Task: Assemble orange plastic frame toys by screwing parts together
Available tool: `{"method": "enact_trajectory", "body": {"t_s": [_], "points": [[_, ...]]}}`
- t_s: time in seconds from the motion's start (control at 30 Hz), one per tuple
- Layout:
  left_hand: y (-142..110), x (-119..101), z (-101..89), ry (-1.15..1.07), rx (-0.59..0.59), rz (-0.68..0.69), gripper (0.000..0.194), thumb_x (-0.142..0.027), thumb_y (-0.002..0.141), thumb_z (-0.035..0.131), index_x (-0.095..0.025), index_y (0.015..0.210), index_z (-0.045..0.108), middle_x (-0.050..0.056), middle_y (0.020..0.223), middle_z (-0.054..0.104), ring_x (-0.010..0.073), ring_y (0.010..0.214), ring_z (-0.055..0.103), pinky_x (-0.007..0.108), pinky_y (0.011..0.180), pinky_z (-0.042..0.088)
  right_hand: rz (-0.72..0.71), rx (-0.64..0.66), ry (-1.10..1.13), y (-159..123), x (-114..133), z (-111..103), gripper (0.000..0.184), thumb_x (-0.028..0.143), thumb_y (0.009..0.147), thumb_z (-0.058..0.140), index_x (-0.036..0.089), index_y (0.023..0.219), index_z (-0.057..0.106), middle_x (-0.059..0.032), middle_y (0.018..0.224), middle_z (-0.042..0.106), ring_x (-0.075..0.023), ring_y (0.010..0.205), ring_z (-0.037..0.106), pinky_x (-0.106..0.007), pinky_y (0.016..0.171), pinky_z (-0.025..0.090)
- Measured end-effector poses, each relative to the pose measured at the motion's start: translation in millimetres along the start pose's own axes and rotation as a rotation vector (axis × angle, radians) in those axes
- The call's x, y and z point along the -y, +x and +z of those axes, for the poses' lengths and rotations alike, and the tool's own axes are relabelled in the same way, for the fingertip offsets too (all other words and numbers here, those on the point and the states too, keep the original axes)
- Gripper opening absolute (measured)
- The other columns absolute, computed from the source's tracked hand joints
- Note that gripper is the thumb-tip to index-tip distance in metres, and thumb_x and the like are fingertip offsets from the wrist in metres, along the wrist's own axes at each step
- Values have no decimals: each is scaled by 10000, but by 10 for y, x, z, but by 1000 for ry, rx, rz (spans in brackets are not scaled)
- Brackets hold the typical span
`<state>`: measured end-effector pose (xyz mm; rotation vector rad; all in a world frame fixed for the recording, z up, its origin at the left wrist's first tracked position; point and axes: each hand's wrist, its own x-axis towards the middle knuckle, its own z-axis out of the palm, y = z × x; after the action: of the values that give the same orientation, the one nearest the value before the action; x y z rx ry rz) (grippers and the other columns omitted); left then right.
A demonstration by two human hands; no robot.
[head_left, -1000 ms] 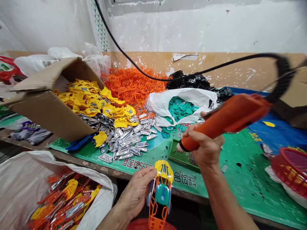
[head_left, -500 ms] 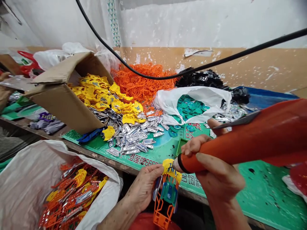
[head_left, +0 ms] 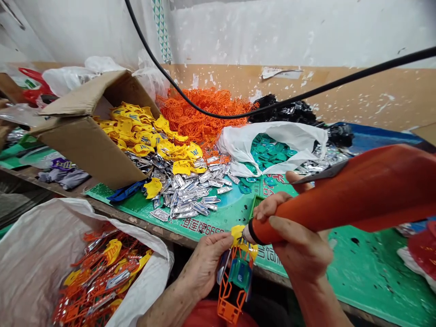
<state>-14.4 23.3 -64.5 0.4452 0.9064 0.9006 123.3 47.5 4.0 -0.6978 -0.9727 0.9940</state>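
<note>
My left hand (head_left: pixel 209 259) pinches the yellow front end of a toy car body (head_left: pixel 235 290). This body has an orange lattice frame, a teal window piece in its middle and silvery side panels, and it tilts up towards me. With my right hand (head_left: pixel 299 245) I grip a thick orange-red power tool (head_left: pixel 327 204), fingers wrapped near its black collar. The tool's grey nose meets the yellow hood piece (head_left: pixel 238 234); its very tip is hidden there, so its exact kind does not show.
Silver plates (head_left: pixel 190 195) lie before a tipped cardboard box (head_left: pixel 91 150) of yellow parts. Behind are orange frames (head_left: pixel 204 109) and a white bag (head_left: pixel 235 141) of teal pieces. A white sack (head_left: pixel 41 245) at left holds assembled bodies. A black cable (head_left: pixel 170 81) hangs across.
The tool and my right hand have shifted slightly left, with the tool's nose moving further over the yellow hood piece. My left hand and the toy car body stay almost still.
</note>
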Motion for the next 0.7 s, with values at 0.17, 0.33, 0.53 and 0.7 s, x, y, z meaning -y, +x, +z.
{"method": "enact_trajectory", "body": {"t_s": [0.17,0.33,0.53,0.7], "points": [[8,43,7,5,-23,26,383,-387,596,829,-77,804,746,43,599,649,96,484,533,208,493,424,14,-15,-32,-26,-33,0,521,151,638,674,274,1125,538,41,687,590,-153,600,553,-353,617,478],[31,107,-1,16,-50,57,412,-427,587,825,-84,802,746,35,582,629,114,508,537,218,505,405,23,1,-66,-68,-52,10,567,153,656,670,270,1179,485,43,695,578,-146,582,553,-334,584,479],[36,143,0,13,-56,89,401,-434,606,815,-94,806,745,13,567,603,104,496,511,223,513,399,25,27,-107,-114,-108,15,563,135,677,657,290,1179,454,54,692,576,-147,598,566,-326,601,489],[7,122,18,13,-64,98,420,-469,591,814,-97,771,741,4,535,587,94,468,485,219,494,392,21,8,-106,-132,-118,18,544,136,672,671,293,1154,473,51,692,582,-142,594,555,-330,614,485]]}}
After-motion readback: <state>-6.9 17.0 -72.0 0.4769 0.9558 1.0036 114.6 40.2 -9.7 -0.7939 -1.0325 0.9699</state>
